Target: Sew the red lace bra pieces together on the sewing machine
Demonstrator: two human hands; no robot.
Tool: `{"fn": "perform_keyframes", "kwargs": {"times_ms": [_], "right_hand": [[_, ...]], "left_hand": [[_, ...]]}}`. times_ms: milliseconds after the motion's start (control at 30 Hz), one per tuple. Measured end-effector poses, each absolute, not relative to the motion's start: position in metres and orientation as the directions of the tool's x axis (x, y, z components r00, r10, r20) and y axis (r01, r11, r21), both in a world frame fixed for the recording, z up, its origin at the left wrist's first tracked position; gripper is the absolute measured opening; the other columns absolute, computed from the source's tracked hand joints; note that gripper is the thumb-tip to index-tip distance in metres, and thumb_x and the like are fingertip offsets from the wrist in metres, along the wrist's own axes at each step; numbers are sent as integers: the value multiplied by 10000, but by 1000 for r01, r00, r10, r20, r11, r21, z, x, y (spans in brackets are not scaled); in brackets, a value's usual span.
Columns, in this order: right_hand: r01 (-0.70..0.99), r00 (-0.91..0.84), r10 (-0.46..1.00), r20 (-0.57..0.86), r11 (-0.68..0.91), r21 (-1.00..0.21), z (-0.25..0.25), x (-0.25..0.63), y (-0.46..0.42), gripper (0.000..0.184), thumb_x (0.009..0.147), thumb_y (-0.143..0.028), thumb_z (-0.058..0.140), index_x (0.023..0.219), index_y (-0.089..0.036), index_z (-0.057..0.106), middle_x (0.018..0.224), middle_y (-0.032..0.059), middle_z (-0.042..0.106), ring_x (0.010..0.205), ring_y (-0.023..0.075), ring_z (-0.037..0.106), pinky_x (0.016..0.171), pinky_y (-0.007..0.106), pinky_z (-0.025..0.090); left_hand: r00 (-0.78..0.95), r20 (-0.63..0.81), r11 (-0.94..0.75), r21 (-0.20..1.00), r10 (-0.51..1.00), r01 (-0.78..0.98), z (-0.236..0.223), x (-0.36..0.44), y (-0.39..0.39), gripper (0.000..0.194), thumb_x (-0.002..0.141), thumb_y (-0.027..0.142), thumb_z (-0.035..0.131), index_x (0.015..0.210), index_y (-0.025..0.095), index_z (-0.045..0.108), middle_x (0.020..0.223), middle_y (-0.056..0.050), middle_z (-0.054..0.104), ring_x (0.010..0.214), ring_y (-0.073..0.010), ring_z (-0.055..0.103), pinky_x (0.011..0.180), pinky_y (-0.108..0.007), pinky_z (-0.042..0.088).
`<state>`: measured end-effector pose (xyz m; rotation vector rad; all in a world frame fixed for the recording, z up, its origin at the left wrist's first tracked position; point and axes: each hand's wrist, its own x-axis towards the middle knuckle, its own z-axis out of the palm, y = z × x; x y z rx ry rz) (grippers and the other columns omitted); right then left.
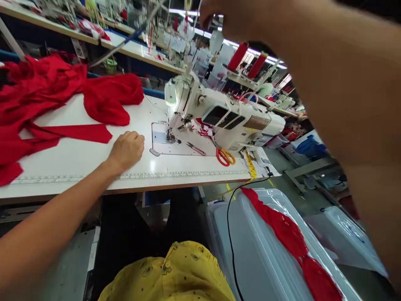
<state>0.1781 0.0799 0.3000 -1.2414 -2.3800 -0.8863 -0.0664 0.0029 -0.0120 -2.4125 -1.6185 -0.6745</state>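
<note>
My left hand (127, 151) rests on the white sewing table (84, 161), its fingers curled closed; whatever lies inside them is hidden. Just left of it ends a red fabric strip (83, 132), apart from the hand. A white sewing machine (225, 110) stands to the right of that hand. Raised high above the machine, my right hand (232, 19) is blurred and cut off by the top edge, so its fingers do not show clearly. On the machine bed lie small pink thread snips (196, 149) and scissors (224, 157) with red and orange handles.
Red fabric (46, 90) is heaped on the table's left side. Red thread cones (238, 57) stand behind the machine. A yellow tape measure (250, 165) hangs at the right end. Below, a lidded plastic bin (250, 234) bears red cloth pieces (286, 234); a black cable (230, 234) crosses it.
</note>
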Motion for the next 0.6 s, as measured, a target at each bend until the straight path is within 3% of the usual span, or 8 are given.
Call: {"fn": "perform_keyframes", "kwargs": {"times_ms": [67,133,200,333,600], "right_hand": [[546,-829,454,326,535,644,314,166,73,785,850,-417,63,465,-34,630,1083,10,695,1178,281,538,757,447,396],[455,-872,415,260,494,741,313,160,69,428,952,-303,421,802,-89,759,1088,46,724,1155,239,566,818,414,421],[447,-873,398,280,427,786,308,158,70,174,886,-138,596,865,-148,768,1046,75,738,1047,213,599,803,356,454],[434,-861,445,247,389,812,304,158,73,207,903,-67,555,936,-179,725,1051,93,679,988,221,529,749,336,384],[363,-899,391,196,418,833,299,162,83,191,928,-79,557,988,-204,688,1081,71,654,1012,212,496,806,332,361]], "left_hand": [[308,480,-389,77,821,918,-8,-68,-2,366,1018,178,313,894,90,646,890,-42,601,957,-201,604,855,-372,476],[320,514,-391,33,796,920,-6,-69,-5,184,983,205,499,885,123,631,886,-20,625,890,-171,621,812,-349,510],[316,550,-378,-1,773,926,-5,-70,-5,129,943,253,610,889,136,625,887,-12,639,831,-156,626,773,-340,530],[296,611,-355,-26,734,934,-10,-70,-1,212,934,85,477,788,155,614,792,-47,628,780,-198,605,709,-338,484],[296,648,-364,-32,702,931,-14,-68,5,310,901,33,389,743,187,606,755,-51,614,723,-219,584,667,-343,425]]}}
